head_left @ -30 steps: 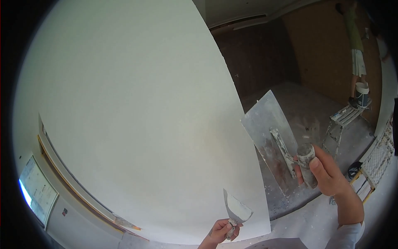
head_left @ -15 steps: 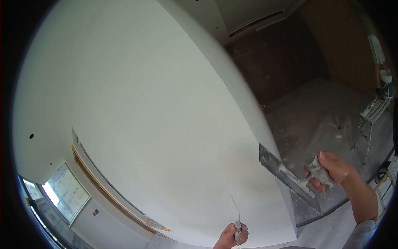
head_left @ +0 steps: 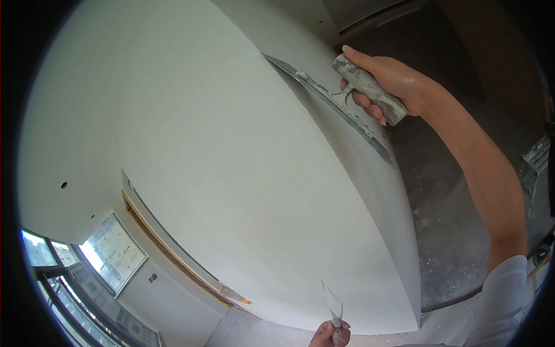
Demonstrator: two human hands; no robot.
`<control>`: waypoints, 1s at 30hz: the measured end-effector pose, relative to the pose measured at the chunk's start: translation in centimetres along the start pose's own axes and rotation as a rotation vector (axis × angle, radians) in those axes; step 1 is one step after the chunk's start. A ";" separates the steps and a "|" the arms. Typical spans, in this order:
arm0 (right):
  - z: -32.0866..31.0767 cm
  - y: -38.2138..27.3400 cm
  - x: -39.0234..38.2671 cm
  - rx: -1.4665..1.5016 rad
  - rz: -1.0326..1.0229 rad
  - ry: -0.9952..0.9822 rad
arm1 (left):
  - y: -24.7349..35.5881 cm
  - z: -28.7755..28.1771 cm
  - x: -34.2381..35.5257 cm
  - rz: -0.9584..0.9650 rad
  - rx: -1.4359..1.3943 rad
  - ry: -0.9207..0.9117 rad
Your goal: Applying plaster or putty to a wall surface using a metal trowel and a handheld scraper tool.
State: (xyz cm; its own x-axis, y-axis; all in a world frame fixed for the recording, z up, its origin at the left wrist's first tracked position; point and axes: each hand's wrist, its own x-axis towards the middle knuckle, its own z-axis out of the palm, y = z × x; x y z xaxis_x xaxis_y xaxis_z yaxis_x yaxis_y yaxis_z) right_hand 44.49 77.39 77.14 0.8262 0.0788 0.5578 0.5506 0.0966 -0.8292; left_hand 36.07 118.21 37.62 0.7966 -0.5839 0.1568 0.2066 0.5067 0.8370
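Note:
My right hand (head_left: 381,87) is wrapped around the grey, plaster-caked handle of a long finishing trowel (head_left: 326,99). The trowel's blade lies along the upper edge of the white wall (head_left: 243,173), its far tip at the corner line and its other end over the narrow side face. Low in the middle, my left hand (head_left: 329,334) grips a small pointed trowel (head_left: 333,305) by its handle, blade up, in front of the wall's lower part. Whether the small blade touches the wall I cannot tell.
At the right is a dusty grey floor (head_left: 448,231) with white specks and, at the rim, part of a stepladder (head_left: 537,156). To the left are a doorway with yellow-edged trim (head_left: 167,254), a covered window (head_left: 113,257) and a round hole (head_left: 64,185).
My right hand has carried the finishing trowel up and leftward, from beside the wall's lower edge to high on its corner. The left hand stays low with the small trowel, its blade turned more face-on.

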 end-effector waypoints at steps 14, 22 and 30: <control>-4.7 16.3 -19.5 0.245 0.367 -0.013 | -2.5 2.8 2.0 -0.245 0.041 -0.116; -3.7 29.8 -35.1 0.528 0.538 -0.027 | -8.2 7.8 7.0 -0.613 0.024 -0.330; -3.5 33.4 -44.8 0.731 0.705 1.060 | -9.5 8.3 11.4 -0.616 0.496 -0.030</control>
State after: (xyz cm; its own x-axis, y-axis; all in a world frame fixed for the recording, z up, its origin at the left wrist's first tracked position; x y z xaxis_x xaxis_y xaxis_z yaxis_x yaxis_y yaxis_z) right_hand 26.27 73.62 24.28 0.7692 -0.3972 -0.5006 0.0903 0.8431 -0.5301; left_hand 38.50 101.51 35.80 0.6038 -0.6878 -0.4030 0.3228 -0.2513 0.9125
